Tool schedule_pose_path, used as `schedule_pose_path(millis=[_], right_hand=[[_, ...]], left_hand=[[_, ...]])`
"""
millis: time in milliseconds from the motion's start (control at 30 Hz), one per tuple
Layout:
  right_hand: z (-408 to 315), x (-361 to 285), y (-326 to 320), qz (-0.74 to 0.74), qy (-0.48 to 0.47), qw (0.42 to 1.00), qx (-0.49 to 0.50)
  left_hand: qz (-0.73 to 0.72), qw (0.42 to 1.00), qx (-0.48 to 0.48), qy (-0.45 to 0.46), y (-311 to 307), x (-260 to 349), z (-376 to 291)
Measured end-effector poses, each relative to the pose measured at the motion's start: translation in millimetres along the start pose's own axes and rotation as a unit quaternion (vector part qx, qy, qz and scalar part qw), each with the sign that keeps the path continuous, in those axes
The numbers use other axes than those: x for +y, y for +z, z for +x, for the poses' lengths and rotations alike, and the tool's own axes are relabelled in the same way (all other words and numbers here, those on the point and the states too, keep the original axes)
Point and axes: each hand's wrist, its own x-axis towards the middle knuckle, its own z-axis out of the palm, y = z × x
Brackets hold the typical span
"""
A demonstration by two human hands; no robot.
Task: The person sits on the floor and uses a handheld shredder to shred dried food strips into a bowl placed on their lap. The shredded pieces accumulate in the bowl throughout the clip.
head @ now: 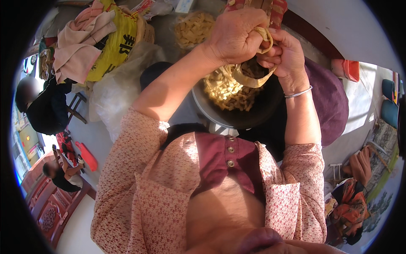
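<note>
My left hand [238, 36] is closed in a fist around a long, pale yellow, flat food strip [253, 82]. My right hand [287, 52], with a silver bangle at the wrist, grips the same strip close beside the left. Part of the strip loops up between the two hands, and another length hangs in a curve below them. Under the hands is a dark round basin [266, 109], partly hidden by them. Inside it lies a heap of short cut yellowish pieces [223, 85]. What the strip is cannot be told exactly.
Ahead lies a clear plastic bag of similar pieces [195, 30]. Translucent plastic sheeting [117, 92], a yellow printed sack [117, 44] and a pink towel [76, 47] are at left. Two people sit further left, another person at lower right. A red container [347, 70] stands at right.
</note>
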Motion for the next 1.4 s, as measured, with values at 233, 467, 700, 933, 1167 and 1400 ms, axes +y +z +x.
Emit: schedule_pose_path(millis=[233, 467, 700, 933, 1167, 1400], right_hand=[[1.2, -8.0, 3.5, -0.290, -0.166, 0.941, 0.049], [5.4, -9.2, -15.3, -0.106, -0.085, 0.989, -0.065], [4.7, -0.9, -5.9, -0.032, -0.163, 0.985, -0.036], [6.9, -3.1, -10.6, -0.071, -0.151, 0.982, -0.092], [-6.9, -23.8, -15.8, -0.283, -0.219, 0.933, -0.033], [0.0, -18.4, -16.8, -0.212, -0.194, 0.958, -0.019]], left_hand=[[-0.110, 0.968, -0.039, -0.221, -2.1, 4.6, 1.8], [0.007, 0.964, -0.084, -0.252, -12.2, 5.1, 9.6], [-0.154, 0.956, -0.112, -0.224, -15.8, -0.5, 6.4], [-0.227, 0.894, -0.228, -0.314, -25.6, 1.8, 10.7], [-0.514, 0.759, -0.192, -0.352, -45.5, -8.9, 13.1], [-0.444, 0.805, -0.207, -0.336, -41.7, -13.5, 8.6]])
